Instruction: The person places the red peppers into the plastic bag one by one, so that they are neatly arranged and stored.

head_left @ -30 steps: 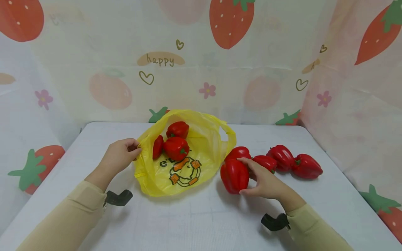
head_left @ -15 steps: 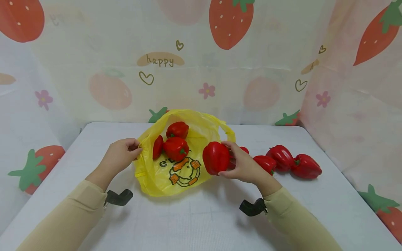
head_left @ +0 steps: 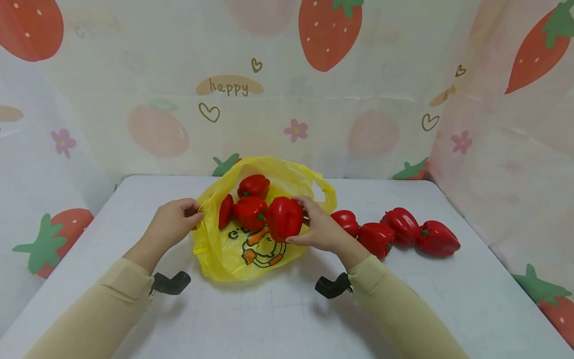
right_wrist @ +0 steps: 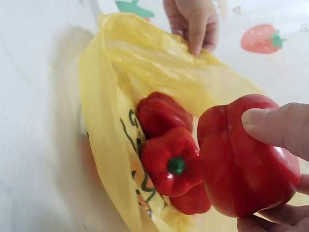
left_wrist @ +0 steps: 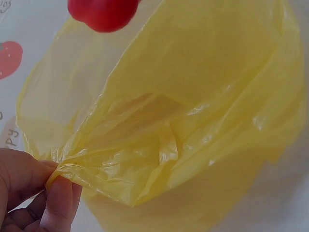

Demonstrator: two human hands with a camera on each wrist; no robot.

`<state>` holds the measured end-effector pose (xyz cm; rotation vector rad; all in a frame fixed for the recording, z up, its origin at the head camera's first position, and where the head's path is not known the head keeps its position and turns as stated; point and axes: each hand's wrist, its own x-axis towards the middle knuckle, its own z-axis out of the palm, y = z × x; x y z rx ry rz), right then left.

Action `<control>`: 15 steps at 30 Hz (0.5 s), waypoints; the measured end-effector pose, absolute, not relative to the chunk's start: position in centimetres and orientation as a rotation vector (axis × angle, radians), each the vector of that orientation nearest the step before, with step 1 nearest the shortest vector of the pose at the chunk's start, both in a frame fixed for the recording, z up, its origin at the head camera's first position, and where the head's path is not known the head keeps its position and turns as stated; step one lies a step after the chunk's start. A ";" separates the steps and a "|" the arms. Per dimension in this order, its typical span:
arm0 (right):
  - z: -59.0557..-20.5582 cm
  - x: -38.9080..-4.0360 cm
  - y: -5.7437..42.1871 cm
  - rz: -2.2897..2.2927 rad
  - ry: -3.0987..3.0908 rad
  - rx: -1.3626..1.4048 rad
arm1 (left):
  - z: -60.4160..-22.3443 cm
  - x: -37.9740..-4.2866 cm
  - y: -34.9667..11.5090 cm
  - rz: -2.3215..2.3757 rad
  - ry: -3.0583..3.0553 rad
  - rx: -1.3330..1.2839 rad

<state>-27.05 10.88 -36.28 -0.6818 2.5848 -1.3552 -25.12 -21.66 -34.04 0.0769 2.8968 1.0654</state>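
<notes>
My left hand (head_left: 172,224) pinches the left rim of a yellow plastic bag (head_left: 215,264), seen close up in the left wrist view, where the bag's edge (left_wrist: 72,166) bunches between thumb and finger. The bag lies with its mouth spread, a cartoon print showing. Inside are three red bell peppers (head_left: 250,213), one with a green stem (right_wrist: 176,166) facing the right wrist camera. My right hand (head_left: 320,229) grips another red bell pepper (head_left: 284,219) by its sides, thumb on one face, in front of the bag's mouth. It overlaps the bagged peppers in the head view.
Right of the bag several more red bell peppers (head_left: 400,227) lie on the white table (head_left: 251,319). One pepper (head_left: 345,223) is partly hidden behind my right hand. A strawberry-patterned curtain (head_left: 385,75) stands behind and on both sides. The bag's handle loop (head_left: 329,197) sticks out rightward.
My right hand has carried its bell pepper left and upward, from beside the loose peppers to the bag's mouth. One loose pepper on the table has shifted slightly. My left hand keeps its pinch.
</notes>
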 end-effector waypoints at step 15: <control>-37.4 -28.8 9.4 -1.256 2.571 -0.502 | -34.4 -25.4 -21.7 1.067 2.898 0.092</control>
